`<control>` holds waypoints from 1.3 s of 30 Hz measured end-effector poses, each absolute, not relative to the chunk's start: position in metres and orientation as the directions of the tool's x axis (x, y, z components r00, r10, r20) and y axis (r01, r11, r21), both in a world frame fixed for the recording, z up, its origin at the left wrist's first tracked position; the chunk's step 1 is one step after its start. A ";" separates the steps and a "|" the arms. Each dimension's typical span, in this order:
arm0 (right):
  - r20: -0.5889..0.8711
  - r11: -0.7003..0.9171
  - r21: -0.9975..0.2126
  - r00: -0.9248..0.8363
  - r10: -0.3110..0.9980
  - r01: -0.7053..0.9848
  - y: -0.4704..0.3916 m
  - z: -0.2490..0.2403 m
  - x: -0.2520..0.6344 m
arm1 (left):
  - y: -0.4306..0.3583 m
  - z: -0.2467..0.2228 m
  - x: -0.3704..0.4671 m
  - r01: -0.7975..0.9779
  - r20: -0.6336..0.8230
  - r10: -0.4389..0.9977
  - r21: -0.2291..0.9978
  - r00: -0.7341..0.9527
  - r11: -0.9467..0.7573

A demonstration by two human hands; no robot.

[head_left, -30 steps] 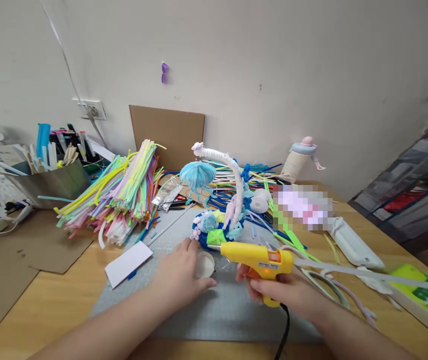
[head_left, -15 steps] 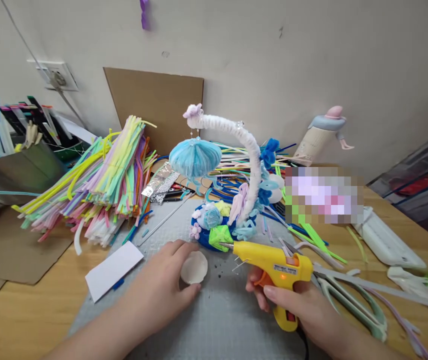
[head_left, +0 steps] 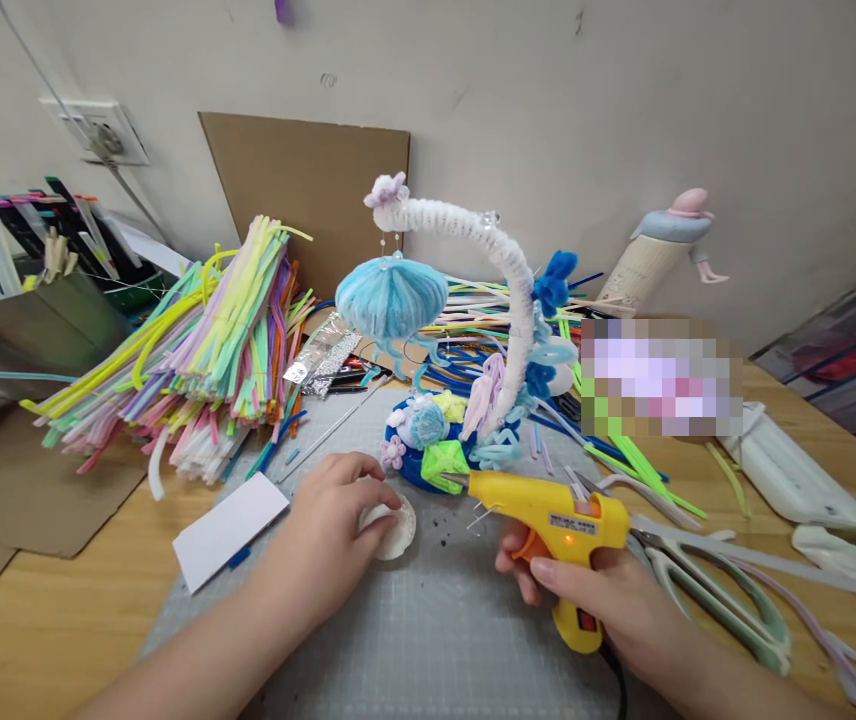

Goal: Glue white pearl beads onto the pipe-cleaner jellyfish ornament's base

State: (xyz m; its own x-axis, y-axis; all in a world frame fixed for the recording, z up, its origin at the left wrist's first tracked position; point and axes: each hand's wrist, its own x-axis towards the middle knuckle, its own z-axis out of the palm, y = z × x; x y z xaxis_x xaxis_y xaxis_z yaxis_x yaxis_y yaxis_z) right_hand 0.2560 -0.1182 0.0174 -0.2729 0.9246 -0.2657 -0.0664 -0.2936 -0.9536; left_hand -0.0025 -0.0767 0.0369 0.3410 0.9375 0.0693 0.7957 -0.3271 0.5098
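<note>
My right hand (head_left: 585, 575) is wrapped round a yellow hot glue gun (head_left: 548, 510), a finger at its orange trigger and its small light glowing. The nozzle points left, close to the lime-green piece on the base of a fuzzy-wire jellyfish ornament (head_left: 428, 465). A white arch (head_left: 499, 250) rises from that base, with a light-blue jellyfish (head_left: 392, 298) hanging from its tip. My left hand (head_left: 342, 525) has thumb and fingers drawn together over a small round whitish dish (head_left: 400, 535). Whatever lies between those fingertips is hidden.
Bundles of pastel pipe cleaners (head_left: 225, 370) are heaped at left, near a white card (head_left: 229, 530). Green-handled scissors (head_left: 720, 590) lie right of the glue gun. A grey cutting mat (head_left: 398, 640) covers the table's middle; a cardboard sheet (head_left: 308, 200) leans on the wall.
My left hand has moved from beside the dish to over it, its fingers curling together. The glue gun stays in my right hand at nearly the same spot. The camera view has shifted slightly.
</note>
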 end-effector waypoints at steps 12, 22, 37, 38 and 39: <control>-0.263 -0.293 -0.954 -0.292 0.919 -0.062 -0.119 0.015 0.255 | -0.081 0.036 0.007 0.793 0.057 0.903 0.457 0.425 -0.402; -0.275 -0.301 -0.953 -0.309 0.910 -0.036 -0.118 0.014 0.256 | -0.081 0.032 0.009 0.745 0.024 0.912 0.569 0.410 -0.350; -0.274 -0.308 -0.949 -0.323 0.906 -0.061 -0.119 0.011 0.257 | -0.086 0.028 0.021 0.735 0.055 0.942 0.612 0.330 -0.293; -0.276 -0.309 -0.950 -0.323 0.906 -0.056 -0.119 0.012 0.256 | -0.087 0.027 0.022 0.736 0.061 0.944 0.611 0.323 -0.292; -0.279 -0.310 -0.949 -0.321 0.905 -0.051 -0.119 0.012 0.256 | -0.087 0.026 0.023 0.736 0.066 0.945 0.610 0.320 -0.292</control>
